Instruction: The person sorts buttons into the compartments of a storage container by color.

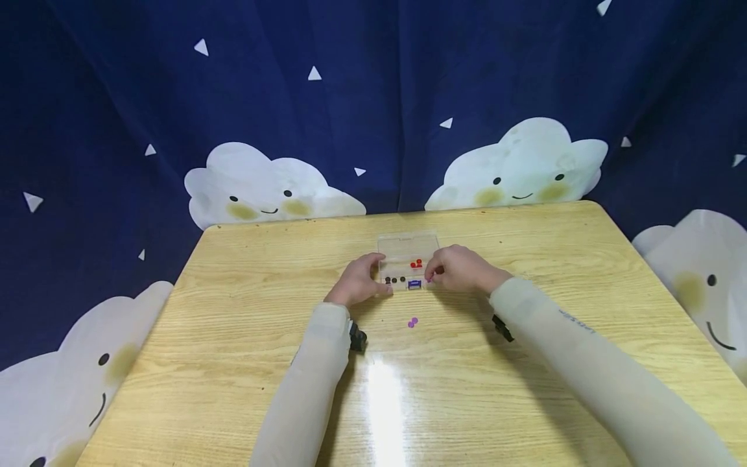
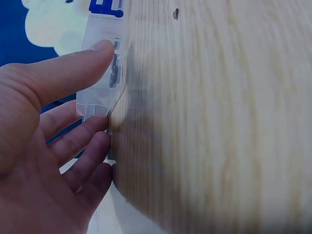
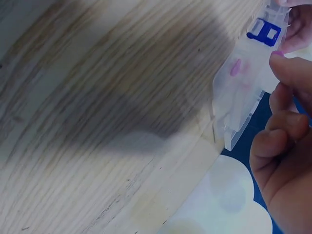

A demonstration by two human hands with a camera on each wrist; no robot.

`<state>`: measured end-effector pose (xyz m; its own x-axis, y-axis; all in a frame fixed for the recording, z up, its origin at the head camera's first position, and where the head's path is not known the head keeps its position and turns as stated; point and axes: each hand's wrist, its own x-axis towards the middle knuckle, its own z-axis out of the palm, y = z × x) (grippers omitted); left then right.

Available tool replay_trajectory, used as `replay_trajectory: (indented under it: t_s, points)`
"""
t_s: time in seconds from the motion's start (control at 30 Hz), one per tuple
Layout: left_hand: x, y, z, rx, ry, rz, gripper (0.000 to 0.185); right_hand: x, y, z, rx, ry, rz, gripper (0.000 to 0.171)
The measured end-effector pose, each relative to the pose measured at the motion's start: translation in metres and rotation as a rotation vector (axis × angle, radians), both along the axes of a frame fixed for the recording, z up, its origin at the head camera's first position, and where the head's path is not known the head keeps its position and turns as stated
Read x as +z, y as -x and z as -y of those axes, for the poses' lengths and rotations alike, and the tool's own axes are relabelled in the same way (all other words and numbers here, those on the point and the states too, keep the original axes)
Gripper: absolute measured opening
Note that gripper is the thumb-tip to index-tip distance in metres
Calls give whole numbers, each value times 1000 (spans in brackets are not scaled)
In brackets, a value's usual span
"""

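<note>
A clear plastic box (image 1: pixel 388 267) sits on the table with its lid raised at the back. Black discs (image 1: pixel 394 280) lie in its front left section, red discs (image 1: pixel 416 264) farther back. My left hand (image 1: pixel 357 280) holds the box's left end, thumb (image 2: pixel 92 61) across the front and fingers round the side. Over the front right section, my right hand (image 1: pixel 461 269) pinches a small purple disc (image 3: pixel 277 53) between thumb and finger. Another purple disc (image 3: pixel 236 67) shows through the front wall in the right wrist view. A blue latch (image 1: pixel 414 284) is at the front middle.
Purple discs (image 1: pixel 412 322) lie on the wooden table (image 1: pixel 262 272) in front of the box. Behind the table hangs a dark blue curtain (image 1: pixel 373 97) with clouds and triangles. Light reflects off the tabletop nearer to me.
</note>
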<state>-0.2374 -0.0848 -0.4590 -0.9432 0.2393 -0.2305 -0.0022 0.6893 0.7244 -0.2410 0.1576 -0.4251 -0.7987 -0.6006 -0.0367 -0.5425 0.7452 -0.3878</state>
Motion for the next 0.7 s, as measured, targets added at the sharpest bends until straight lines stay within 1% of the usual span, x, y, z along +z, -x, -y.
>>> replay_trajectory:
  t_s: [0.33, 0.7]
  points:
    - [1, 0, 1, -10, 5, -2, 82, 1, 4, -1, -24, -44, -44, 12]
    - [0, 0, 0, -16, 13, -7, 81, -1, 11, -3, -52, -58, -51, 14]
